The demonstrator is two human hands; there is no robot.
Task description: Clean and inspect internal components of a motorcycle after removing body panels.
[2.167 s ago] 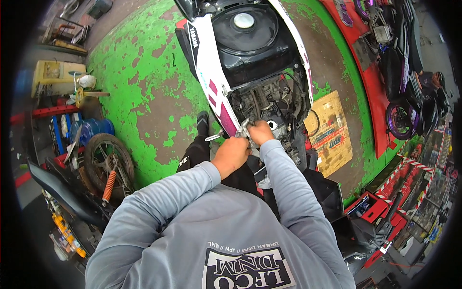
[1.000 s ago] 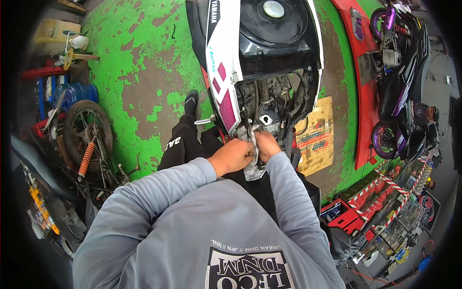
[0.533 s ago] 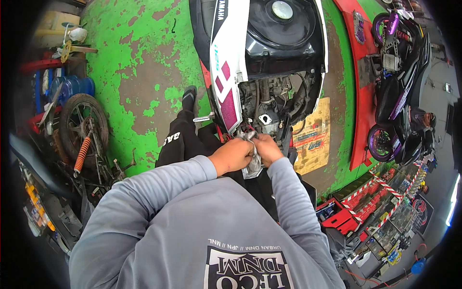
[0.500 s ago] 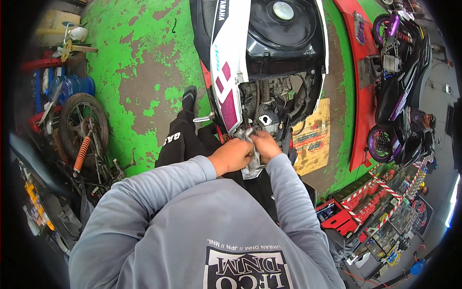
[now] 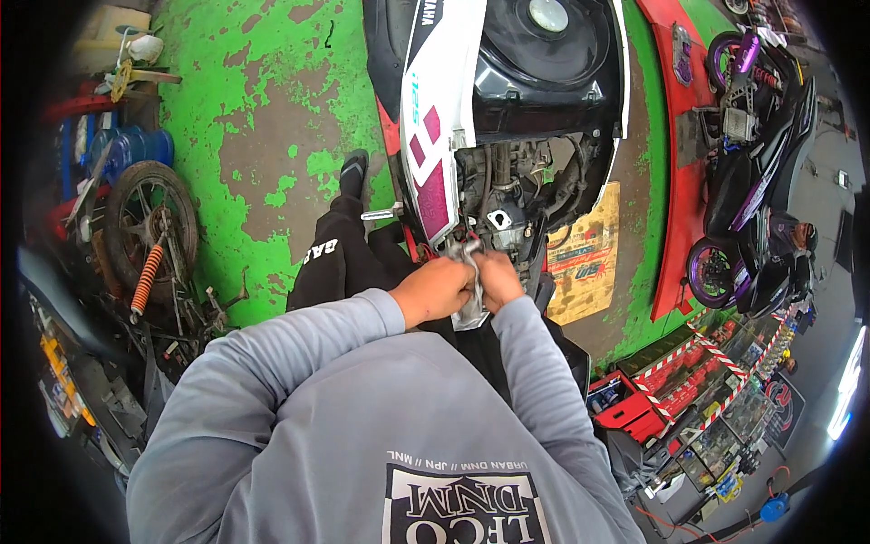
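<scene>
Grey and crumpled, the rag [image 5: 471, 313] is bunched between the left hand [image 5: 437, 292] and the right hand [image 5: 497, 279], near the bike's [image 5: 446, 86] stripped end, its lower part hanging below the fingers. Both sets of fingers are curled in, grasping it from either side; whether they pinch something hard inside the folds I cannot tell. Good handling here, I judge, means keeping the grip snug on both sides, the wrists low and close to the body, and letting one hand steady while the other works. Loose folds are best gathered in, since the port [image 5: 499, 218] on the engine [image 5: 514, 238] lies just beyond and lint or grit could drop into it. Against the frame from about two seconds ago, the right hand is no longer stretched ahead over the engine: it now sits nearly level with the left, more of the rag shows beneath them, and the bike stands farther to the right in view.
</scene>
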